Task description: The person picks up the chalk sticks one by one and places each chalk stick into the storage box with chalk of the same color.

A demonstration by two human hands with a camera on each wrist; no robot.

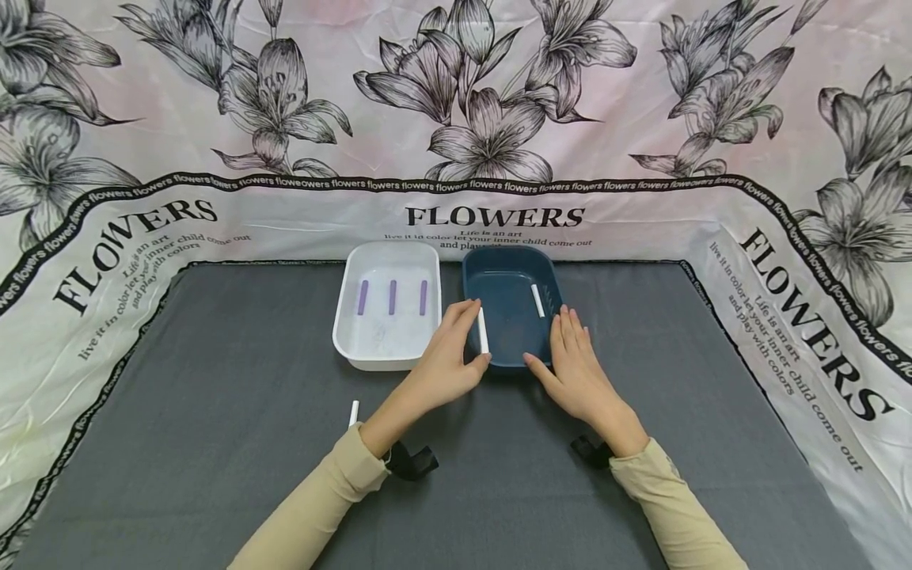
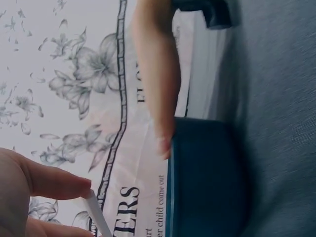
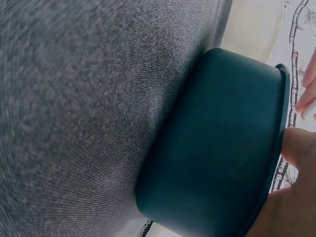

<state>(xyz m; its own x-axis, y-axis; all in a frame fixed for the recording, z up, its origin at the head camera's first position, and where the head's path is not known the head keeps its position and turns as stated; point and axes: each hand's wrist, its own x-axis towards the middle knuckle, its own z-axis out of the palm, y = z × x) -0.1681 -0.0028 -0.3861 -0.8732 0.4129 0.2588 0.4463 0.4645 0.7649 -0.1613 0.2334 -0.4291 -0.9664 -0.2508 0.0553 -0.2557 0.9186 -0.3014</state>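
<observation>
My left hand point(image 1: 447, 366) pinches a white chalk stick point(image 1: 483, 332) between thumb and fingers, above the left side of a dark blue plastic tub point(image 1: 509, 340). In the left wrist view, the chalk point(image 2: 97, 213) slants from the fingertips, higher than the tub's rim. My right hand point(image 1: 579, 376) rests at the tub's front right corner, fingers straight along the right side and thumb at the front rim. The right wrist view has that thumb right at the rim of the tub point(image 3: 212, 143). Inside the tub lies another white chalk stick point(image 1: 537, 301), near its right wall.
Left of the blue tub stands a white tub point(image 1: 378, 365) with three purple chalk sticks point(image 1: 393, 298) in a row. One more white chalk stick point(image 1: 354, 413) lies on the grey cloth point(image 1: 235, 396), partly hidden by the left sleeve. Flower-printed fabric point(image 1: 492, 142) rises behind both tubs.
</observation>
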